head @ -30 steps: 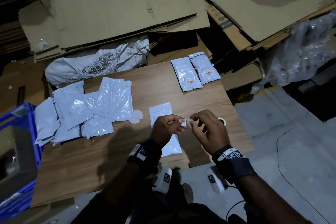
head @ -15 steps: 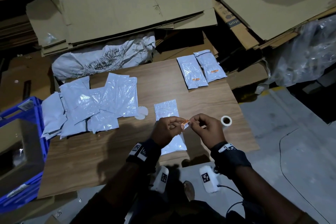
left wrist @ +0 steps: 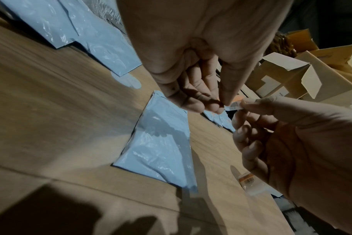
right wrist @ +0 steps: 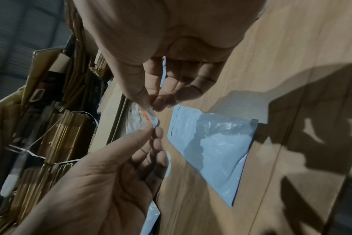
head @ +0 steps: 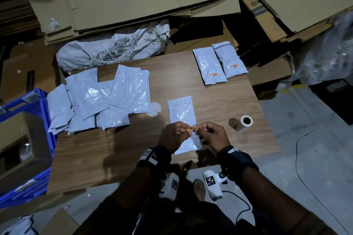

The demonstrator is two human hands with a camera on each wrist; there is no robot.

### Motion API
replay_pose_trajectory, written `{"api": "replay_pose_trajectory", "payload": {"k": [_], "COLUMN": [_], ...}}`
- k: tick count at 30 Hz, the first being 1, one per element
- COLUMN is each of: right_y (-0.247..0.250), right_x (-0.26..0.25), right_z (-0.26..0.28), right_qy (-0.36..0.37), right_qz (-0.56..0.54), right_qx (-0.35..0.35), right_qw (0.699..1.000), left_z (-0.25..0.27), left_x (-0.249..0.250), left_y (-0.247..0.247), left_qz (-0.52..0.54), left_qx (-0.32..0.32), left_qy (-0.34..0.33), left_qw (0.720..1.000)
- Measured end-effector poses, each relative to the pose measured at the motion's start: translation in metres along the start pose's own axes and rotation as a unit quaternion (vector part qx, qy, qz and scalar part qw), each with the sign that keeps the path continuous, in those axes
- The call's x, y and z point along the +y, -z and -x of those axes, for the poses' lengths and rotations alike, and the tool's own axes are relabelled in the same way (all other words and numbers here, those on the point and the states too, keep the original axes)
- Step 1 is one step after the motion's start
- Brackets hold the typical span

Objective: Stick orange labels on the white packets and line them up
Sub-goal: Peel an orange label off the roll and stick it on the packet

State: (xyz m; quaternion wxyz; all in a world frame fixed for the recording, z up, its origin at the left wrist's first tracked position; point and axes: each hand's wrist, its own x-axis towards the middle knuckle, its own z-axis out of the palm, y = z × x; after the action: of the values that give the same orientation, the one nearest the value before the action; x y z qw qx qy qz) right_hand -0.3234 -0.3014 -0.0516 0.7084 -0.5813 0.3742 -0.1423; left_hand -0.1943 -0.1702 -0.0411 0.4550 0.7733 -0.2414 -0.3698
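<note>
Peeling is the step in hand, by the look of it: both hands hover over the near edge of the worktop with one orange label stretched between them. The left hand pinches its left end between thumb and forefinger, grip closed tight on it, the other fingers curled under. The right hand pinches the right end the same way, where a pale strip, probably the backing, shows in the wrist views. Whether label and backing have parted yet, I cannot tell.

Directly beneath the hands lies a single white packet, flat and unlabelled on its visible part, its near end hidden by the hands. Two labelled packets sit side by side at the far right, touching along their edges, so the line has begun. An unlabelled heap waits at the left, and the label roll lies just right of the hands.

Next move, I judge: free the sticker cleanly, bring it down flat onto the packet's lower part to match the others, press it smooth, then carry the packet up beside the pair.
</note>
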Motion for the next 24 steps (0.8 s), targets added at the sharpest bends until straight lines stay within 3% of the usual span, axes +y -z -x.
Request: {"api": "replay_pose_trajectory", "payload": {"k": [8, 12, 16, 24], "right_y": [0.007, 0.008, 0.003, -0.008], "right_x": [0.019, 0.027, 0.028, 0.037], "right_z": [-0.007, -0.008, -0.007, -0.015], "right_qy": [0.01, 0.025, 0.028, -0.061], "right_qz": [0.093, 0.204, 0.25, 0.244], "right_qx": [0.009, 0.004, -0.012, -0.025], "right_qw": [0.996, 0.979, 0.968, 0.967], "left_z": [0.0, -0.002, -0.003, -0.006], "left_x": [-0.01, -0.02, -0.03, -0.049], "left_y": [-0.005, -0.004, -0.003, -0.007], "left_qz": [-0.039, -0.09, -0.093, -0.056], "left_qx": [0.003, 0.014, 0.005, 0.035], "left_qy": [0.003, -0.003, 0.004, 0.04], "left_qw": [0.999, 0.996, 0.996, 0.997]}}
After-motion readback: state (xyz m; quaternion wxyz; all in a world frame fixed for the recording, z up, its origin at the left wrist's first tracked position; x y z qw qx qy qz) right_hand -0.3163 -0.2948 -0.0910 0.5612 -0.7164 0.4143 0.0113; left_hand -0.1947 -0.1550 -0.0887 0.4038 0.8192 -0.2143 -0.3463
